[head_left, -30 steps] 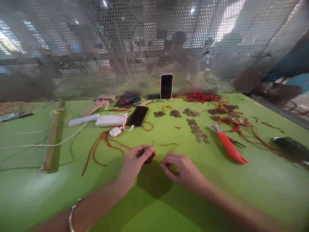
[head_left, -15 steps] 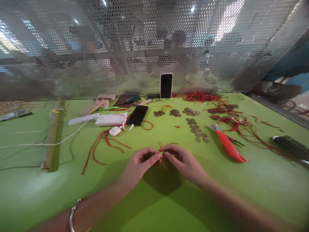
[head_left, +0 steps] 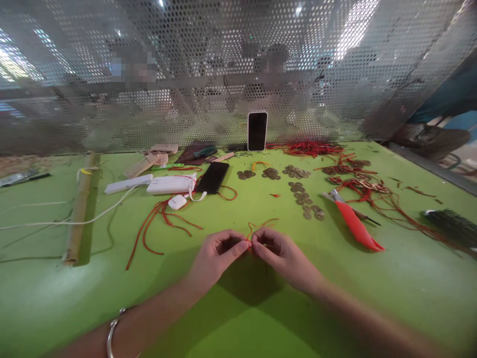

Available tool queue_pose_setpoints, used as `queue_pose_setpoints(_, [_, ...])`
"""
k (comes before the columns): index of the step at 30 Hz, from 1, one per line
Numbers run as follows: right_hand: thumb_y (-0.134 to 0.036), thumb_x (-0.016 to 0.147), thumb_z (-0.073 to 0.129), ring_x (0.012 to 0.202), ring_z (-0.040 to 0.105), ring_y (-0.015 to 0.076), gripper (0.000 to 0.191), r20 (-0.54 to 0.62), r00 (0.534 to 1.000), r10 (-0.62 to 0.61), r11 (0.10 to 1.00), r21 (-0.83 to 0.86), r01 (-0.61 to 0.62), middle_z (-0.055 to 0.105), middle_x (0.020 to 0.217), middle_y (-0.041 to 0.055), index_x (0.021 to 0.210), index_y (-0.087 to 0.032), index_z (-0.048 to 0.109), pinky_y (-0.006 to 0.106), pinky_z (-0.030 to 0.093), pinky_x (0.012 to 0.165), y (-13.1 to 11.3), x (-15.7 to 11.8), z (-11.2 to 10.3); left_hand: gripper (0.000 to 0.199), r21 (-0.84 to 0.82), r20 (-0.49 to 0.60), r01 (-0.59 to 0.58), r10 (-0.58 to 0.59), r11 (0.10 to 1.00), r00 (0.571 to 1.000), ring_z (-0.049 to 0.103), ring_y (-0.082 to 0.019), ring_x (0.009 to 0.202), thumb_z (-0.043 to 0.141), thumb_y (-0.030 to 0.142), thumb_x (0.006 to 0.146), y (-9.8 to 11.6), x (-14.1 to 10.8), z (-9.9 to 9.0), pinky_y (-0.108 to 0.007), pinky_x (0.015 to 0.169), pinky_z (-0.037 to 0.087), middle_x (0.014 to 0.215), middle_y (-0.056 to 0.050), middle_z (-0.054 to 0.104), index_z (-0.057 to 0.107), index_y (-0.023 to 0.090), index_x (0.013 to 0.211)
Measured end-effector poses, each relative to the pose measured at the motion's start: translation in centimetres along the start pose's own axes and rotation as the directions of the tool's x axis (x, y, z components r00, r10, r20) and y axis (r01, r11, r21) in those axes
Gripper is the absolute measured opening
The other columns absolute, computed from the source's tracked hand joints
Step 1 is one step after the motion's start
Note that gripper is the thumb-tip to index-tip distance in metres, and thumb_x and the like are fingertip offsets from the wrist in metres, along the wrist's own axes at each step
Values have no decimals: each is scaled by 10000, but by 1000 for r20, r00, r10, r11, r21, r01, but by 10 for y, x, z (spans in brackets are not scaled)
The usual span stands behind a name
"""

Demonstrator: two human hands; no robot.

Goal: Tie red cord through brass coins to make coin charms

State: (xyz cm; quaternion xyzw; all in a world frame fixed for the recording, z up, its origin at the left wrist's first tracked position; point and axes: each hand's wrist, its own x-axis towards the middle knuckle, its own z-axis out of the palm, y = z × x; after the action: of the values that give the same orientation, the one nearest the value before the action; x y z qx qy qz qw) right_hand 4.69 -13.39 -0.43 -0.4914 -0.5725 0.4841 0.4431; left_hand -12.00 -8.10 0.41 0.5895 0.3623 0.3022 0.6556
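A thin red cord runs between my two hands just above the green table, its loose ends sticking up and off to the right. My left hand pinches it between thumb and forefinger. My right hand grips the cord at the same spot, fingertips almost touching the left ones. Whatever part lies inside the fingers is hidden. Beyond the hands are several groups of round coins with holes. More red cords lie to the left of my left hand.
A phone stands upright at a perforated metal screen. Another phone, a white power strip and a bamboo stick lie leftward. To the right are scissors with red handles, tangled red cords and a black brush.
My fingertips have closed in on the cord, slightly lower than before. The short red end that hung below my fingers no longer shows there, and more cord stands above.
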Motion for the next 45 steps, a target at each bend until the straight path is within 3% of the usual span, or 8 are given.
queue_pose_setpoints(7, [-215,865,486,712,560,129,70,-56,997,-57,987,-157,47,581,772,11,823,-179,531,244,476,638,-3,-2,1,152,192,-55,-46,58,980,997,557,-141,693,660,311,761,3,0,-1,-218,613,422,739,-24,639,646,166,807])
queue_pose_setpoints(13, [-269,849,553,758,615,140,120,-20,995,-96,989,-114,93,637,836,29,931,-182,540,281,527,699,-5,-2,2,110,357,-31,-169,193,919,981,573,-160,711,633,279,781,6,-3,0,-242,658,441,745,-32,651,653,173,800])
queue_pose_setpoints(17, [-206,820,579,732,637,137,66,-55,991,-126,984,-136,117,657,795,24,878,-174,574,287,541,712,-2,-2,3,87,420,-29,-228,264,878,964,568,-151,695,629,260,787,5,-3,1,-231,639,433,734,-25,644,651,177,773])
queue_pose_setpoints(25, [-106,775,592,677,637,137,68,-135,958,-252,927,-317,199,668,737,19,792,-171,600,263,532,633,2,1,-2,84,456,-3,-297,335,839,942,585,-170,760,614,247,804,5,-7,1,-255,696,461,813,-51,644,651,173,820])
queue_pose_setpoints(30, [-136,800,591,656,625,128,52,-160,918,-363,878,-389,279,666,737,9,806,-187,595,245,513,612,2,1,-4,202,371,3,-281,302,885,953,596,-181,818,487,274,892,6,-11,2,-262,710,471,879,-64,649,666,183,912])
queue_pose_setpoints(39, [-122,826,551,666,599,134,72,-190,836,-515,786,-493,372,634,734,28,810,-188,577,245,495,611,-2,1,-7,225,413,1,-344,377,844,926,566,-184,945,422,237,926,5,-21,4,-269,813,439,991,-53,618,630,223,1010])
queue_pose_setpoints(45, [-120,839,551,702,610,147,71,-178,798,-575,753,-498,431,639,758,44,811,-184,566,261,501,638,-4,0,-11,207,355,6,-345,367,869,930,578,-151,838,397,225,936,4,-21,5,-262,767,452,977,-32,578,573,244,1043])
